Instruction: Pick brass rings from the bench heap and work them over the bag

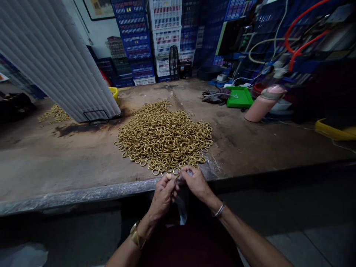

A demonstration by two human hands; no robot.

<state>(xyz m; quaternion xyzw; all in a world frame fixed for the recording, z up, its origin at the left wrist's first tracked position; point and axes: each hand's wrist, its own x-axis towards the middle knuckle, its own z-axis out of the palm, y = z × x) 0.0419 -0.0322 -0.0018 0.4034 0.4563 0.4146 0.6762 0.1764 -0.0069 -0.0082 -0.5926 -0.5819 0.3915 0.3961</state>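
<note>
A wide heap of brass-coloured metal rings (164, 137) lies on the workbench (91, 163). At the bench's front edge, just below the heap, my left hand (164, 194) pinches a brass ring (177, 177) between thumb and fingers, seen nearly edge-on. My right hand (197, 184) is closed beside it, with thumb and forefinger pinched close to that ring. Whatever lies in the right fingertips is too small to make out. Under the hands hangs some clear plastic (183, 207).
A tall pale corrugated panel (72, 66) leans over the bench's left side, near a smaller ring pile (57, 114). To the right stand a green tray (239, 97), a pink bottle (264, 104) and a yellow tray (333, 129). Stacked crates (167, 37) line the back.
</note>
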